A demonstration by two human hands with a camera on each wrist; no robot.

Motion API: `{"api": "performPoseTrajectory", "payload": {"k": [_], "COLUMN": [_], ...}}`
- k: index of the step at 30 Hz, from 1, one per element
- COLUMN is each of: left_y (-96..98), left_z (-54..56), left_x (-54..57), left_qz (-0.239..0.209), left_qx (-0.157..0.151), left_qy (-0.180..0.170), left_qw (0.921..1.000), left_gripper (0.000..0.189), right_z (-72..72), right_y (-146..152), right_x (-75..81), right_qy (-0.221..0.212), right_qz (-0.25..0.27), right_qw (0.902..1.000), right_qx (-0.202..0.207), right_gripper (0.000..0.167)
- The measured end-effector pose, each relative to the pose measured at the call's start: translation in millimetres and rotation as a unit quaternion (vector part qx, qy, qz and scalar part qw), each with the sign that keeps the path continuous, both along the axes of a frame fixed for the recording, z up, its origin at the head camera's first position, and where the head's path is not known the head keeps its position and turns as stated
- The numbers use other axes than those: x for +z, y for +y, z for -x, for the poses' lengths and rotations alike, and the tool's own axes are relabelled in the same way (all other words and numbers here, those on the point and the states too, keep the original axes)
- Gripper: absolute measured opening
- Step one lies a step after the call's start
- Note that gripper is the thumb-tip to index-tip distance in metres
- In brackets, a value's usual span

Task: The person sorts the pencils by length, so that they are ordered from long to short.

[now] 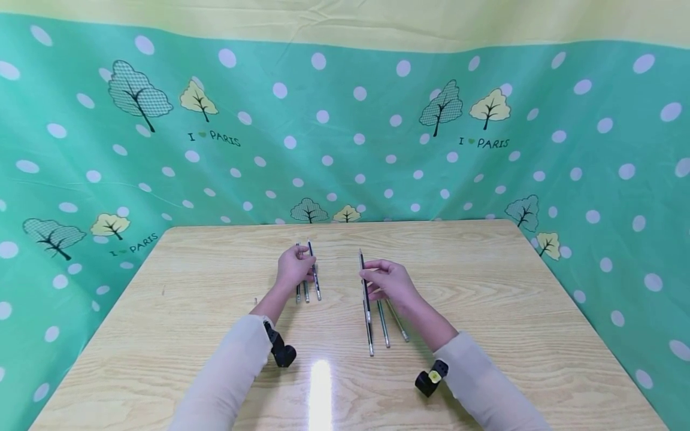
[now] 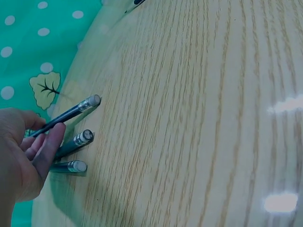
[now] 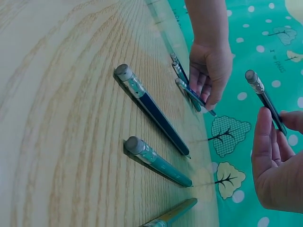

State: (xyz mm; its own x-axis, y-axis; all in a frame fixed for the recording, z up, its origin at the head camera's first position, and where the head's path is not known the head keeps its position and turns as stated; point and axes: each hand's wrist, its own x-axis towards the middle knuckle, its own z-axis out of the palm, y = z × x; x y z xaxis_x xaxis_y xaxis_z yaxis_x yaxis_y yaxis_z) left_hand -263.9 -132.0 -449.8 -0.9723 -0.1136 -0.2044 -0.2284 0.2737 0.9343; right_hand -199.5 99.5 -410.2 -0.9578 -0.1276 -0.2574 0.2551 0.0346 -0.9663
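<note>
Near the back of the table, my left hand [image 1: 293, 267] pinches a dark pencil [image 1: 317, 288] between thumb and fingers, eraser end toward me. Two more pencils, one dark [image 1: 298, 293] and one greenish [image 2: 73, 144], lie beside and partly under that hand. My right hand [image 1: 392, 282] holds another dark pencil [image 3: 264, 97] by thumb and fingertips, raised off the table, its point facing away from me. Below the right hand lie a dark blue pencil [image 3: 156, 116], a green pencil [image 3: 165, 168] and a yellow pencil [image 3: 177, 212], their far ends partly hidden in the head view.
The light wood table [image 1: 485, 287] backs onto a green dotted cloth [image 1: 345, 137] that also hangs along both sides. Each wrist carries a small black camera [image 1: 281, 350]. A bright light reflection [image 1: 320, 395] lies on the table's front part.
</note>
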Motion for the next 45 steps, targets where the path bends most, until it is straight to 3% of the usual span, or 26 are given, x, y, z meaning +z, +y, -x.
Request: {"api": "performPoseTrajectory", "payload": {"k": [16,28,45], "left_y": [4.5,10.8,10.9], "left_z": [3.2,6.8,10.6], "left_x": [-1.2,1.6,2.2], "left_qz": [0.086,0.17,0.186], "left_qx": [-0.028,-0.041,-0.047], "left_qy": [0.018,-0.015,-0.039], "left_qw": [0.9958,0.9844,0.9807], "left_gripper": [0.044,0.04,0.04], "right_z": [0.2,1.6,10.4], "right_y": [1.4,4.8,5.5], "right_x": [3.3,4.4,3.1], "right_qy": [0.013,0.008,0.001], "right_qz": [-0.01,-0.009,-0.028], "right_qw": [0.9998,0.9999,0.9996], "right_qx": [0.011,0.009,-0.002], "right_gripper": [0.034,0.037,0.037]}}
